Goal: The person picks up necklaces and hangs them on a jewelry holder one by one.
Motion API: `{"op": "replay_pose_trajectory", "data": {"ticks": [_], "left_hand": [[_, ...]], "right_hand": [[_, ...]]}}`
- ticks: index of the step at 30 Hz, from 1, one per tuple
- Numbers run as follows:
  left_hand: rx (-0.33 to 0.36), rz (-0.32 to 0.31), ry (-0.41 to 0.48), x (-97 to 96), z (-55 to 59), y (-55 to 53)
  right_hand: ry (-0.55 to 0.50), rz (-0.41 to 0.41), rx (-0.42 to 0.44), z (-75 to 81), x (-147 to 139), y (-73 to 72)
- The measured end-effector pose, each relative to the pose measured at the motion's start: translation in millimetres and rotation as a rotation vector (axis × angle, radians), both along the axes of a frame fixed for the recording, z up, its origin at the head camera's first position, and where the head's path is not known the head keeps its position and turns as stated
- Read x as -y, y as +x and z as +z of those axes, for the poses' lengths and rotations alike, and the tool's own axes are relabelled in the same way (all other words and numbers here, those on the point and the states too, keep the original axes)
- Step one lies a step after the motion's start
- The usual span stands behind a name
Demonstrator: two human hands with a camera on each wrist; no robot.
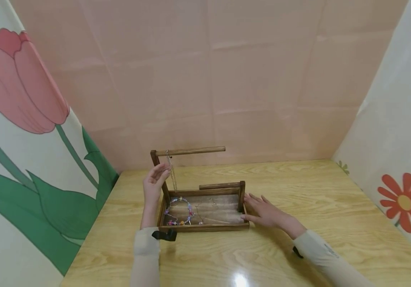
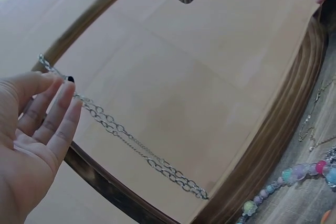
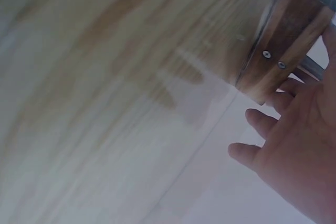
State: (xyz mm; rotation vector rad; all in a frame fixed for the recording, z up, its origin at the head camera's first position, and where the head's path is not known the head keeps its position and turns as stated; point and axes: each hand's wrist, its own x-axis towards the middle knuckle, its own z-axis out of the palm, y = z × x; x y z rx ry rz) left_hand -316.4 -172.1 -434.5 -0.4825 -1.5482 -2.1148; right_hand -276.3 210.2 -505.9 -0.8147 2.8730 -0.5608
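A silver chain necklace (image 1: 174, 181) hangs in a loop from the upper bar (image 1: 198, 150) of a wooden jewelry stand. My left hand (image 1: 154, 184) is raised beside the stand's left post, and its thumb and forefinger pinch the chain just below the bar. In the left wrist view the doubled links (image 2: 118, 128) trail down from those fingertips toward the tray. My right hand (image 1: 268, 213) rests against the right end of the stand's tray (image 1: 205, 228) with fingers spread. The right wrist view shows its fingers at the wooden end panel (image 3: 281, 43), close to two screws.
Inside the tray lie a colorful beaded strand (image 1: 191, 209) and thin gold chains (image 1: 199, 215). A shorter, lower bar (image 1: 219, 185) extends from the right post. The stand sits on a wood-grain table (image 1: 298, 191), with a pink cloth (image 1: 255, 79) behind.
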Motion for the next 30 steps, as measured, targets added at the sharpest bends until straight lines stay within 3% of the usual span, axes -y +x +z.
{"op": "replay_pose_trajectory", "data": {"ticks": [12,24,30], "left_hand": [[0.053,-0.003,-0.038,-6.5,-7.3,0.1],[0.116,0.007,-0.121,-13.0,-13.8,-2.4],[0.176,-0.027,-0.153,-14.5,-17.8,-3.3]], "right_hand": [[0.033,0.047,-0.042,6.8,2,-5.9],[0.005,0.045,0.0,13.1,4,-6.0],[-0.018,0.034,0.029,8.4,3,-5.6]]}}
